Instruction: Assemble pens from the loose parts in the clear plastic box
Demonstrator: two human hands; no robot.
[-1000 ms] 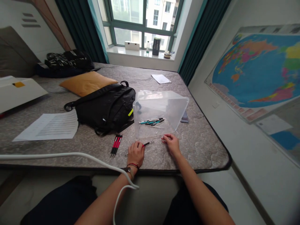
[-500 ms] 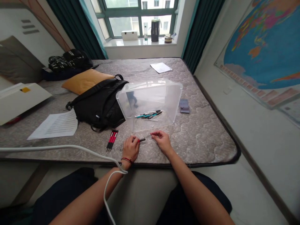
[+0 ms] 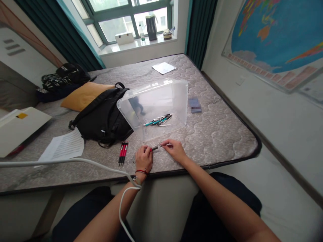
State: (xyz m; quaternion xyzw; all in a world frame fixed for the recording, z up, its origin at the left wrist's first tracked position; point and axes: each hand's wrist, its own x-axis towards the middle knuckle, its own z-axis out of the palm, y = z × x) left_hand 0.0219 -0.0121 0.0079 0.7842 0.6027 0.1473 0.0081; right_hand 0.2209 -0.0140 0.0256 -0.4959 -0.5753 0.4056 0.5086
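My left hand (image 3: 144, 159) is closed around a red-and-black pen (image 3: 154, 148), its dark end pointing right. My right hand (image 3: 174, 151) pinches a tiny silvery piece (image 3: 159, 146) that looks like a spring, right at the dark end of that pen. Whether the piece sits inside the barrel or just against it is too small to tell. Left of my left hand, several red-and-black pens (image 3: 123, 153) lie side by side on the mattress (image 3: 209, 141). Beyond my hands, a clear plastic bin (image 3: 180, 101) lies on its side with several teal, black and white pen parts (image 3: 158, 120) in it.
A black backpack (image 3: 103, 117) touches the bin's left side, near a printed sheet (image 3: 63, 146) and a yellow pillow (image 3: 84, 95). Right of the bin lies a blurred bluish packet (image 3: 194, 105). A white cable (image 3: 88, 161) crosses in front and passes my left wrist.
The view has tilted and shifted. My right hand has come slightly closer to my left, and the silvery piece shows less between the pen and my right fingertips.
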